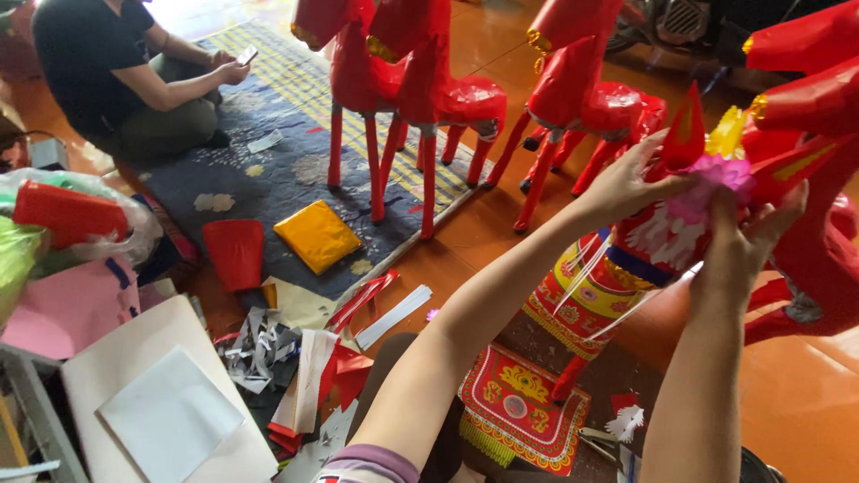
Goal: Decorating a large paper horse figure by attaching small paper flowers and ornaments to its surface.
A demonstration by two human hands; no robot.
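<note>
A red paper horse (626,268) with yellow and patterned trim stands in front of me on the floor. A pink paper flower (716,183) sits on its head, between its red ears. My left hand (626,183) rests on the horse's head on the left side of the flower, fingers spread. My right hand (747,237) presses the pink flower from the right and below. Both forearms reach up from the bottom of the view.
Several plain red paper horses (429,98) stand behind on the wooden floor and a blue rug (277,152). A person in black (107,72) sits at the far left holding a phone. Paper scraps (295,349), a yellow packet (315,234), scissors (598,443) and white card (170,411) lie near me.
</note>
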